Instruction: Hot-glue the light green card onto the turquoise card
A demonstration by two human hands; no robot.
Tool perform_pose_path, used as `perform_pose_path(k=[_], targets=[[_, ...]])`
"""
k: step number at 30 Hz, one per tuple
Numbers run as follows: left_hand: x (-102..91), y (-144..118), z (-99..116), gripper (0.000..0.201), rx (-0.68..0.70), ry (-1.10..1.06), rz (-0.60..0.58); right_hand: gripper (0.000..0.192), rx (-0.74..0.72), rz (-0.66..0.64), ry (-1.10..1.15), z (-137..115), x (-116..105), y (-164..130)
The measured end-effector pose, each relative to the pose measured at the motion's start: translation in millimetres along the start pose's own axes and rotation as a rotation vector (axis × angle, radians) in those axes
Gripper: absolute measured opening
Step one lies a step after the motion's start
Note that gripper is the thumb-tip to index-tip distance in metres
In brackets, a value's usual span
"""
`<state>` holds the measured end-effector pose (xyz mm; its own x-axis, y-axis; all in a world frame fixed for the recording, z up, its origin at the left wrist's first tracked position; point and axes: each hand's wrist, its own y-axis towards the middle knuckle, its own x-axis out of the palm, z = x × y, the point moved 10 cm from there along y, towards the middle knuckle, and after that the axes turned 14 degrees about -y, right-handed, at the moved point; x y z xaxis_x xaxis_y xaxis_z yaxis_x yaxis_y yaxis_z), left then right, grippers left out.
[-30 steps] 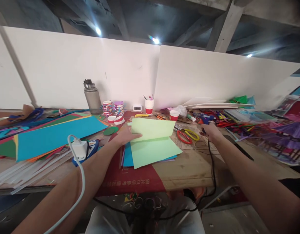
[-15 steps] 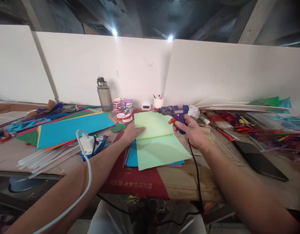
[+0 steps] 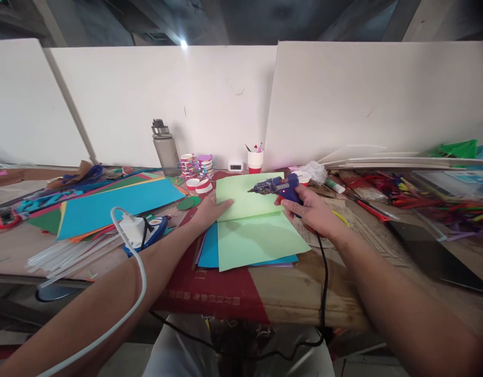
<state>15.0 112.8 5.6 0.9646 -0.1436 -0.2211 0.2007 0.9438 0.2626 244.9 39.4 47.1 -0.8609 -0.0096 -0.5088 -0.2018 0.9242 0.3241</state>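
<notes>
We are holding the glue gun (image 3: 283,184) over the green paper (image 3: 261,243)

Our right hand (image 3: 310,209) is gripping the glue gun by its handle. Our left hand (image 3: 213,209) is touching the left edge of the green paper, and its thumb is lying on top. We cannot tell if it is pinching, because its other fingers are mostly hiding.

The glue gun is hanging above the top part of the green paper, toward the right, so it is staying between our two hands. Our right hand is the nearer one, as it is doing the holding. The long way of the glue gun is running from right to left, and its tip is dipping a little. That tip is pointing left, toward our left hand, but it is not reaching it. We cannot tell if it is touching the green paper.

The green paper is lying in front of us on the counter (image 3: 13,254), covering much of the blue paper (image 3: 208,254). Its top part is stretching longest from side to side. The black cord (image 3: 324,293) is dropping from the glue gun past the front edge of the counter.
</notes>
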Motion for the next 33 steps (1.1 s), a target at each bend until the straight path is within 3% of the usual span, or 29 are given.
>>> perform_pose_path(k=[6,11,17,24,33], targets=[[8.0,-2.0,3.2,0.054,-0.019,-0.026,-0.084,0.033,0.041,-0.077,-0.132,4.1,3.9,-3.4],[7.4,-3.1,13.0,0.045,0.060,0.138,-0.053,0.029,0.060,-0.181,-0.225,13.1,10.6,-3.5],[4.2,0.1,6.2,0.046,0.068,0.111,-0.013,0.028,0.070,-0.250,-0.240,15.6,19.4,-1.6],[17.2,-0.3,1.9,0.058,0.024,-0.008,-0.197,0.026,0.185,-0.254,-0.165,28.1,25.1,-2.9],[4.2,-5.0,3.3,0.040,0.011,0.109,0.044,0.024,0.037,-0.182,-0.449,22.8,21.0,-1.4]])
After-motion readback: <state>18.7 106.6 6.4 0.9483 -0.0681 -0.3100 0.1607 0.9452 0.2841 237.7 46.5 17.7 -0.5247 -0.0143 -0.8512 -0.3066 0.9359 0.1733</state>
